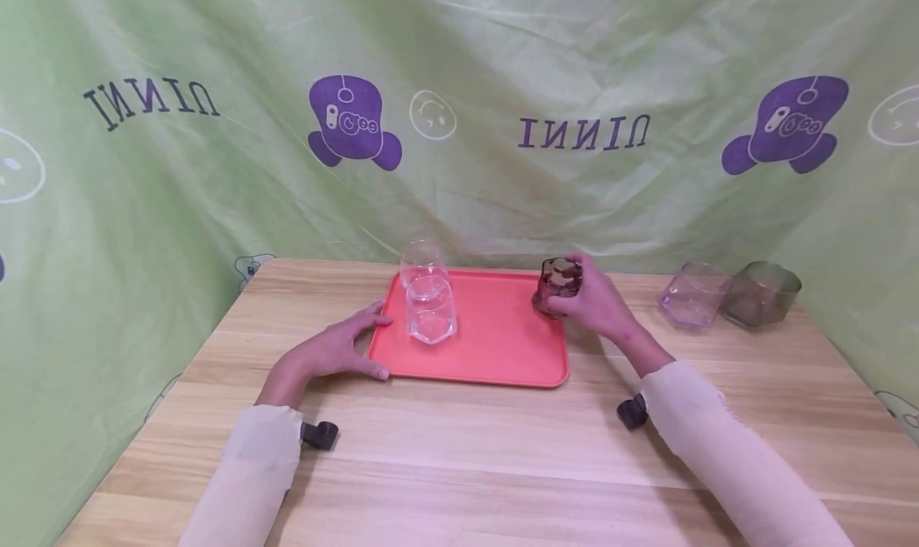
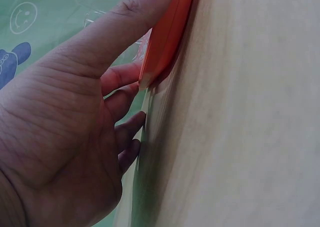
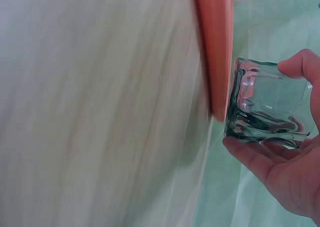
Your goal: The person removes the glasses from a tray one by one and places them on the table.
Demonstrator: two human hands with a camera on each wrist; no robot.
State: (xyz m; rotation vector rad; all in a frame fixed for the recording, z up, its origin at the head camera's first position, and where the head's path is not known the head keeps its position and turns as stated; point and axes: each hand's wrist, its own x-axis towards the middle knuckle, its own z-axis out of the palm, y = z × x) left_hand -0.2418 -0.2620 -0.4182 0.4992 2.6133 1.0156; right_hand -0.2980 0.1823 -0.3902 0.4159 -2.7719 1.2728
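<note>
My right hand (image 1: 599, 300) grips a dark, see-through brown glass (image 1: 558, 288) between thumb and fingers, over the far right corner of the red tray (image 1: 502, 340). In the right wrist view, the glass (image 3: 267, 104) has thick faceted walls, and its base is right at the tray's rim. My left hand (image 1: 337, 348) spreads around the tray's near left corner, thumb at the front edge and fingertips at the left edge. Two clear glasses, a nearer one (image 1: 431, 316) and a farther one (image 1: 422, 260), stand upright on the tray's left part, overlapping in the head view.
To the right of the tray, a pale purple glass (image 1: 691, 296) and a dark grey glass (image 1: 764, 296) stand side by side on the wooden table (image 1: 459, 459). A green printed cloth (image 1: 459, 188) hangs behind the table's far edge.
</note>
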